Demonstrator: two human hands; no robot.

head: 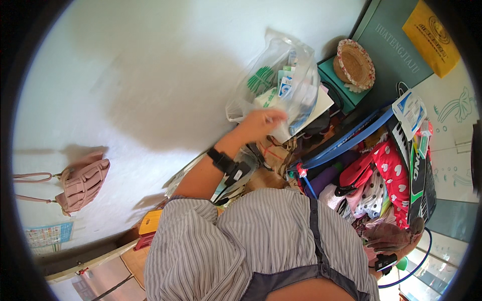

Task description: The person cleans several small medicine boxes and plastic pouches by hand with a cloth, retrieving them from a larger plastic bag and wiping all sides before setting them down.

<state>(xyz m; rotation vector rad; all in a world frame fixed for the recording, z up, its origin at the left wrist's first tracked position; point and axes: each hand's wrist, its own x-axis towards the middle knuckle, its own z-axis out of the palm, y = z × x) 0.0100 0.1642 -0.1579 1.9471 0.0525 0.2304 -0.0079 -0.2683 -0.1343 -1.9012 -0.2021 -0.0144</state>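
Observation:
My left hand (263, 122), blurred and with its fingers curled, is in front of a clear plastic bag (297, 45). Whether it touches the bag cannot be made out. Inside the bag are a green-printed white packet (266, 98) and several small boxes and packs. The bag rests on a white box (318, 109) against the wall. At the lower right, my right hand (412, 244) grips a crumpled brownish-pink cloth (389, 237), which covers much of the hand. Beside it lies a heap of clothes, with a red heart-print fabric (389, 169) on top.
A blue hoop-like rim (350, 139) crosses in front of the clothes. A keyboard box (418, 180) stands at their right, with a white-and-blue packet (410, 111) above. A straw hat (354, 66) sits on a teal box (327, 69). A pink handbag (84, 184) hangs on the left wall.

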